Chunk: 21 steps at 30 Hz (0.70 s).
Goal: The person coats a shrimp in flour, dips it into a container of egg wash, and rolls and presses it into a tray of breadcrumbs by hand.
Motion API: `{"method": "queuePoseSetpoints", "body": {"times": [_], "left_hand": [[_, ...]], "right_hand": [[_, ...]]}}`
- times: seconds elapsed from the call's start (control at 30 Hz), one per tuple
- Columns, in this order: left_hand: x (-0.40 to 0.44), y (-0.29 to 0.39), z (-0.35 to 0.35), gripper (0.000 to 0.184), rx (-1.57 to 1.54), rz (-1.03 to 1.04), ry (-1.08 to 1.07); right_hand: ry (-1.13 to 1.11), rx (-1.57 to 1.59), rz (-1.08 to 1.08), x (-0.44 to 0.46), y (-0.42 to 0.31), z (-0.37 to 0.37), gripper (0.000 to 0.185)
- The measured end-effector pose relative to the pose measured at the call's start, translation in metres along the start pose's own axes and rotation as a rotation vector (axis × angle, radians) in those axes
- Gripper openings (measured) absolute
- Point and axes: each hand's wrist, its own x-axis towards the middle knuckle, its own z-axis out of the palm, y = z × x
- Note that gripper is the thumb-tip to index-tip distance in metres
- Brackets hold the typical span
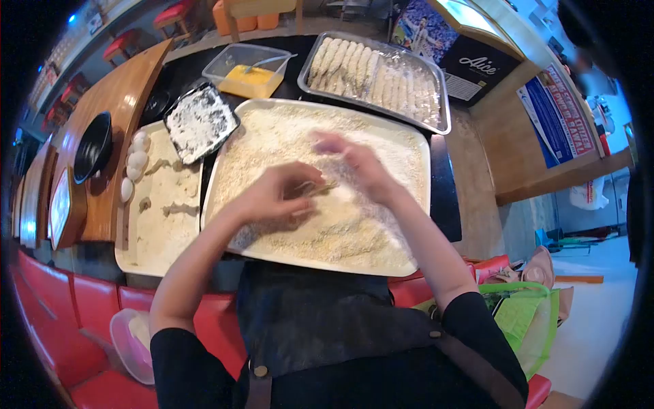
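Note:
My left hand hovers low over a large cream tray spread with pale breadcrumbs. Its fingers are curved and apart, with the thumb held below them. Just off these fingertips is a small crumb-coloured piece, too blurred to name. My right hand is above the middle of the same tray, smeared by motion, with fingers stretched forward and nothing visible in them. Whiter powder shows among the crumbs under and beside this hand.
Behind stand a plastic tub of yellow liquid and a clear tray of crumb-coated sticks. Left are a black dish of white flour and a second cream tray with several eggs and dusted strips. A black bowl sits farther left.

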Motion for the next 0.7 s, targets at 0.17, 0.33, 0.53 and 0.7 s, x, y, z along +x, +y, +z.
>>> {"method": "queuePoseSetpoints", "body": {"times": [0.17, 0.33, 0.53, 0.7], "left_hand": [[0.001, 0.019, 0.018, 0.044, 0.264, -0.005, -0.208], [0.002, 0.014, 0.016, 0.044, 0.457, -0.009, -0.210], [-0.003, 0.005, 0.017, 0.056, 0.612, -0.099, 0.062], [0.003, 0.005, 0.034, 0.060, 0.590, -0.020, 0.014]], "right_hand": [[-0.264, -0.294, 0.258, 0.018, -0.025, 0.023, 0.053], [-0.154, -0.582, 0.163, 0.024, -0.021, 0.024, 0.047], [0.124, -0.485, 0.115, 0.009, -0.001, 0.010, 0.051], [0.326, -0.139, 0.059, -0.005, 0.002, -0.002, 0.044]]}}
